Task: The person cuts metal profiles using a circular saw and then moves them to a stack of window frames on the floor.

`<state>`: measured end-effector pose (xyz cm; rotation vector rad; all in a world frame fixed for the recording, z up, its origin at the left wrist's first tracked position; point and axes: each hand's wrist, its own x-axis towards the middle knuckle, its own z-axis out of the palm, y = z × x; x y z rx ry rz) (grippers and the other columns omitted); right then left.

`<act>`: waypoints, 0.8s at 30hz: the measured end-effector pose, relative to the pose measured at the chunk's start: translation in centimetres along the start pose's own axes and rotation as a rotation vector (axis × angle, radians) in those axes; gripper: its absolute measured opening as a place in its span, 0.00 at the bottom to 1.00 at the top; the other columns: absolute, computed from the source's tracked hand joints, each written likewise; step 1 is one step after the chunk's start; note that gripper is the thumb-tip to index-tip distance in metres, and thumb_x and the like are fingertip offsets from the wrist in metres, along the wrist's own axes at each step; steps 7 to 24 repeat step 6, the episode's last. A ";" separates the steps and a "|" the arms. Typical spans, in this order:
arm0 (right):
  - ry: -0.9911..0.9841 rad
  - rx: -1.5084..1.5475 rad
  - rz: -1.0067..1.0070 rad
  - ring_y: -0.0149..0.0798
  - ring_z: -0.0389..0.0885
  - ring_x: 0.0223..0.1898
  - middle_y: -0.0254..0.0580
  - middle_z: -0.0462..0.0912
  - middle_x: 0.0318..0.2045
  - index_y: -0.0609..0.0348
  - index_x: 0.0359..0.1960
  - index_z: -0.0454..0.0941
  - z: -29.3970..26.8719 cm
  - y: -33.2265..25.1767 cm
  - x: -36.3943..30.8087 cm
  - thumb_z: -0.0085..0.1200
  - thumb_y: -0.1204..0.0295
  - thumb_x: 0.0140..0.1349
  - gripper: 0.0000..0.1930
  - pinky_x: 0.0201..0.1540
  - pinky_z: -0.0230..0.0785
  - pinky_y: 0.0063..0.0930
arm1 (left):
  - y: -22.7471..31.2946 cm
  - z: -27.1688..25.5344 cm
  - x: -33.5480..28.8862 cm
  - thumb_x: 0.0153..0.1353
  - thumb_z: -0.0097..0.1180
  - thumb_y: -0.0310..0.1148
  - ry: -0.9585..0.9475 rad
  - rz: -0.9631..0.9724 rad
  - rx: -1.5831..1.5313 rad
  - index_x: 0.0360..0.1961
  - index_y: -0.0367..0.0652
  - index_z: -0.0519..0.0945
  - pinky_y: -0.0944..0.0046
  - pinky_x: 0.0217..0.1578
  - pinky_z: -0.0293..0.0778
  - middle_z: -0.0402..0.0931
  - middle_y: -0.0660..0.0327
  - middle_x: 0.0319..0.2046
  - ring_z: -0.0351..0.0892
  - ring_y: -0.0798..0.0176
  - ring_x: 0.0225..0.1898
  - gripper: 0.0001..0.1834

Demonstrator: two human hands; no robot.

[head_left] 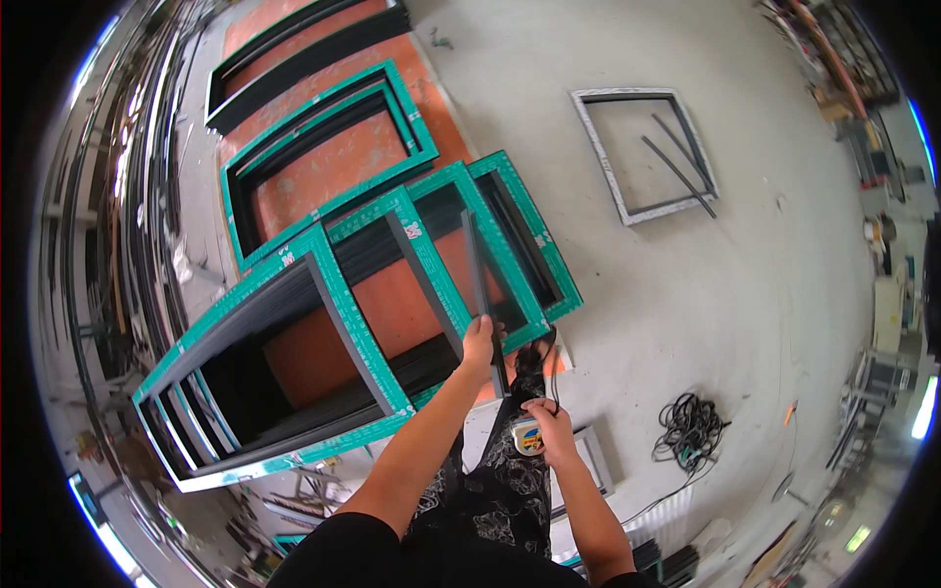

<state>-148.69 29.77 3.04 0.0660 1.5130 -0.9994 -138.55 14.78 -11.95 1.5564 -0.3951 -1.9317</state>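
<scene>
My left hand (477, 345) is wrapped round a long dark grey profile strip (477, 265), which slants across the front of a green-faced window frame (400, 240). The strip's lower end comes down close to my legs. In my right hand (555, 431), held lower and to the right near my thigh, is a tape measure (528, 437) with a white and yellow case. A thin dark line runs up from near my right fingers; I cannot make out whether it is the tape's blade.
More green-faced frames (328, 147) lie on an orange-topped surface (436, 93). On the floor at the right are a silver-wrapped frame (600, 157) with two loose dark strips (674, 171) and a tangled black cable (689, 431). Long profiles (123, 196) line the left side.
</scene>
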 end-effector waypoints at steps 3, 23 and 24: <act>0.005 -0.112 0.054 0.31 0.80 0.36 0.38 0.84 0.36 0.61 0.34 0.79 -2.8 -1.0 7.0 0.53 0.74 0.63 0.05 0.40 0.73 0.27 | -0.8 3.1 3.8 0.72 0.47 0.45 0.128 -0.012 -0.007 0.48 0.43 0.74 0.61 0.36 0.75 0.79 0.62 0.37 0.78 0.65 0.36 0.16; -0.077 -0.210 0.085 0.30 0.80 0.39 0.38 0.84 0.37 0.60 0.35 0.81 -4.3 -2.6 12.4 0.55 0.73 0.62 0.05 0.42 0.73 0.27 | -1.6 4.6 8.1 0.72 0.47 0.44 0.280 0.035 -0.039 0.46 0.41 0.75 0.63 0.34 0.73 0.80 0.61 0.38 0.79 0.64 0.35 0.16; -0.077 -0.210 0.085 0.30 0.80 0.39 0.38 0.84 0.37 0.60 0.35 0.81 -4.3 -2.6 12.4 0.55 0.73 0.62 0.05 0.42 0.73 0.27 | -1.6 4.6 8.1 0.72 0.47 0.44 0.280 0.035 -0.039 0.46 0.41 0.75 0.63 0.34 0.73 0.80 0.61 0.38 0.79 0.64 0.35 0.16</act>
